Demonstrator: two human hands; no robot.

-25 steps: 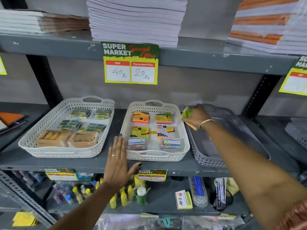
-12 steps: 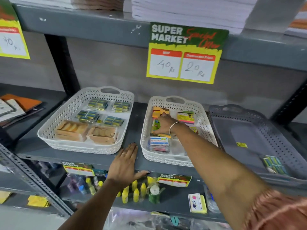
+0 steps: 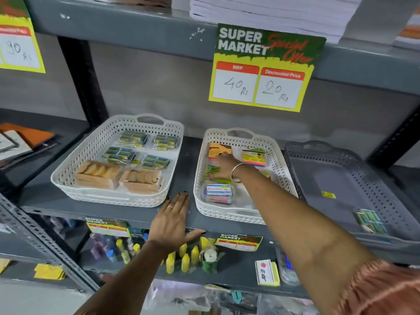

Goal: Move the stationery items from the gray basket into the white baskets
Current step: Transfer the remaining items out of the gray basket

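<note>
Three baskets stand in a row on a grey shelf. The left white basket [image 3: 68, 178] holds blue-yellow packs and two wooden boxes. My right hand [image 3: 227, 165] reaches into the middle white basket [image 3: 200, 196], palm down, gripping a green and yellow pack [image 3: 211, 171] among orange, pink and blue packs. The gray basket [image 3: 386, 196] on the right holds one clear pack of green-blue items [image 3: 370, 220] near its front corner and a small yellow label [image 3: 328, 194]. My left hand [image 3: 172, 221] lies flat and open on the shelf's front edge between the two white baskets.
A yellow-green price sign [image 3: 263, 71] hangs from the shelf above, under stacks of white paper [image 3: 272, 12]. A black upright [image 3: 81, 83] stands left of the baskets. The lower shelf holds small yellow bottles [image 3: 181, 258] and a sticky-note pad [image 3: 267, 272].
My right hand carried the green-yellow pack from the gray basket leftwards into the middle white basket and lowered it there. The view swung left. My left hand stayed on the shelf edge.
</note>
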